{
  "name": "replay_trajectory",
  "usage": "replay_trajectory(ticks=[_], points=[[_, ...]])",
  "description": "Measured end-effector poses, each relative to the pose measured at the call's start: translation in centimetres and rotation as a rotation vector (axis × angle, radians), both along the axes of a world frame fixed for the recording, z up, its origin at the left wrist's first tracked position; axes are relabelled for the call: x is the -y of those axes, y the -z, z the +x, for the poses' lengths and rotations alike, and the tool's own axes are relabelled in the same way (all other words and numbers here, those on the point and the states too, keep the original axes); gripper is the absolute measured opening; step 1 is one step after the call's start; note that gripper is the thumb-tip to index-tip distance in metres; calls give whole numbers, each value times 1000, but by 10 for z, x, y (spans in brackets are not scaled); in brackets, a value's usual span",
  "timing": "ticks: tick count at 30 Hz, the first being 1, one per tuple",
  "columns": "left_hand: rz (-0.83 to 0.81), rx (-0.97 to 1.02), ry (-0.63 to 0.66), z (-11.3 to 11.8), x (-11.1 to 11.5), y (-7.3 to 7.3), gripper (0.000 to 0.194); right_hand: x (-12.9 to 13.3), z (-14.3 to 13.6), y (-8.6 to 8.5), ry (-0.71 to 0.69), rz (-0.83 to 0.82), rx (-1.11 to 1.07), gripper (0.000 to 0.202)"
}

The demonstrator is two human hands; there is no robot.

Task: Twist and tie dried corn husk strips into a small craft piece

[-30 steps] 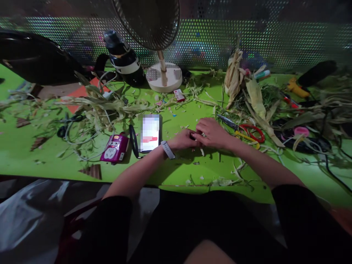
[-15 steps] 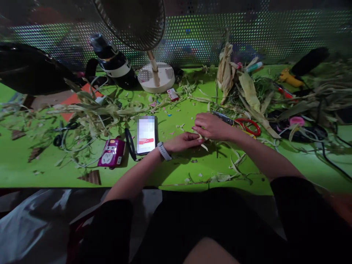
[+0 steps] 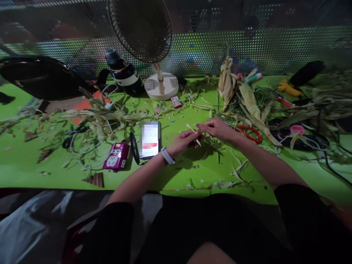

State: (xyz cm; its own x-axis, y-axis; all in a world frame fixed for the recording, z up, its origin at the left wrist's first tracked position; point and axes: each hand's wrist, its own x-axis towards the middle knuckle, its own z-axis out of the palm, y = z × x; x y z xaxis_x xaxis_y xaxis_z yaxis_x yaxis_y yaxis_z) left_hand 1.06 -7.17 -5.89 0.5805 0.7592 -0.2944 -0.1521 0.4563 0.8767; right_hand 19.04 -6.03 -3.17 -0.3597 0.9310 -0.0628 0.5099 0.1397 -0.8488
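My left hand (image 3: pixel 182 143), with a pale watch band at the wrist, pinches a thin pale strip of corn husk (image 3: pixel 189 127) between thumb and fingers. The strip sticks out slantwise on both sides of the grip. Close beside it, my right hand (image 3: pixel 217 129) is closed, thumb and fingertips pressed together near the strip. What those fingertips hold, if anything, is too small to make out. Both hands are just above the green table (image 3: pixel 176 179). Husk shreds lie under and around them, and red-handled scissors (image 3: pixel 251 135) lie by my right forearm.
Left of my hands are a lit phone (image 3: pixel 150 141) and a purple power socket (image 3: pixel 117 157). A fan (image 3: pixel 162 88) and a dark bottle (image 3: pixel 128 79) stand behind. Dried corn husks (image 3: pixel 227 84), a yellow-handled tool (image 3: pixel 290 88) and cables are at the right.
The husk strip has come up in my left hand's grip and now points up and left. My right hand has drawn back from over the left fingers to their right side. The view has shifted slightly.
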Motion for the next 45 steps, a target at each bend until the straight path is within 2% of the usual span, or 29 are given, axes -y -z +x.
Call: replay_trajectory(ticks=[3, 5, 8, 11, 13, 17, 21, 24, 26, 31, 35, 40, 43, 45], points=[[7, -8, 0, -1, -1, -2, 42, 1, -4, 5, -30, -120, -213, 52], [4, -23, 32, -3, -1, -3, 40, 0, -9, 10, 18, -134, -298, 50], [19, -40, 87, -4, -1, -3, 36, -2, -13, 15, 150, -79, -331, 50], [29, -37, 115, -4, -1, 1, 36, -5, -11, 17, 193, -36, -300, 52], [2, -28, 68, -2, -2, 4, 38, -3, -7, 13, 218, 52, -239, 52], [-33, 19, -163, 0, -6, 9, 38, 9, -6, 1, 264, 337, -5, 53], [-40, 95, -353, 2, -7, 9, 31, 24, -18, 4, 25, 365, 260, 47], [-54, 56, -401, 3, -6, 8, 30, 25, -25, 14, 13, 450, 359, 38], [-13, -9, -378, 2, -5, 7, 31, 22, -25, 20, 15, 476, 341, 36], [171, -79, -216, -1, -9, 7, 37, 16, -18, 20, 38, 465, 253, 31], [244, -97, -257, -2, -14, 8, 38, 16, -16, 15, 50, 458, 193, 29], [165, -68, -303, -4, -19, 9, 33, 12, -14, 14, 120, 410, 102, 34], [27, 104, -272, -6, -20, 7, 32, 8, -9, 15, 195, 315, 7, 41], [-30, 209, -246, -7, -20, 5, 34, 7, -6, 16, 262, 190, -100, 47]])
